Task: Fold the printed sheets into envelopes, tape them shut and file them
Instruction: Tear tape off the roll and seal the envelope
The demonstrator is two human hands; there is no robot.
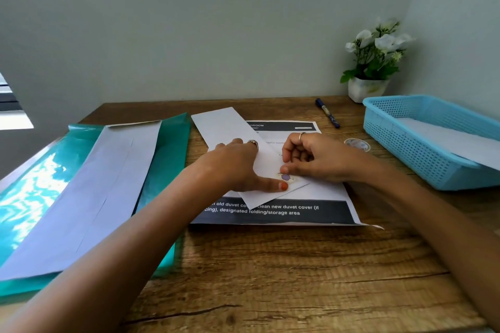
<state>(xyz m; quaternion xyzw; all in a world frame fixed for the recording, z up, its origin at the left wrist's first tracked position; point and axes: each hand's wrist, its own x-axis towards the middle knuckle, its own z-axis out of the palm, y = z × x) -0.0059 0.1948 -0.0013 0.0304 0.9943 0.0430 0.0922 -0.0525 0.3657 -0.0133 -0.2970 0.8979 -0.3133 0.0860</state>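
Note:
A white folded envelope (227, 130) lies slanted across a printed sheet (319, 197) with dark bands of text, in the middle of the wooden desk. My left hand (238, 165) presses flat on the envelope, thumb stretched toward its near end. My right hand (316, 157) is curled, its thumb tip pushing a small piece of decorated tape (286, 177) with a purple motif onto the envelope's near end. A roll of patterned tape (357, 144) lies on the desk just right of my right hand.
A long white envelope (89, 197) rests on a teal plastic folder (167, 159) at the left. A light blue basket (422, 143) holding white paper stands at the right. A blue pen (328, 113) and a potted white-flowered plant (374, 62) sit near the wall.

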